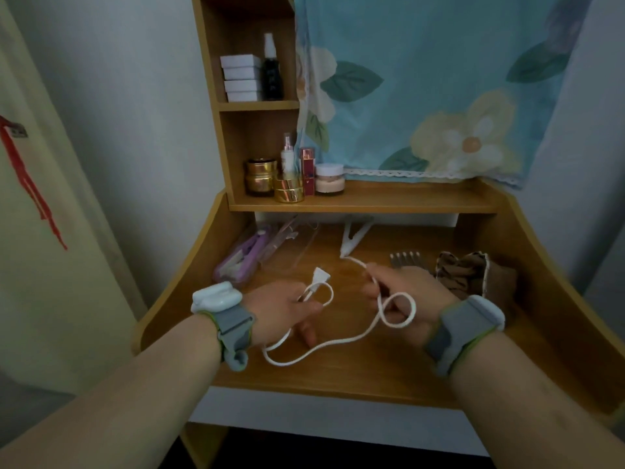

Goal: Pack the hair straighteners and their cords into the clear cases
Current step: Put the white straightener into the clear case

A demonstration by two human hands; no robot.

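Note:
A white hair straightener (353, 235) lies open in a V at the back middle of the wooden desk (338, 377). Its white cord (324, 346) runs forward to both hands. My left hand (287, 311) pinches a small loop of the cord just behind the white plug (320, 275). My right hand (402, 296) grips the cord nearer the straightener, with a loop hanging over its fingers. The slack trails on the desk below. A purple straightener (236, 262) lies in a clear case at the back left. Another clear case (291, 243) stands open beside it.
A brown comb (406, 258) and a crumpled brown cloth (470, 272) lie at the right. Cosmetic jars and bottles (291, 177) stand on the shelf above the desk, white boxes (240, 77) higher up. A floral curtain (422, 86) hangs behind.

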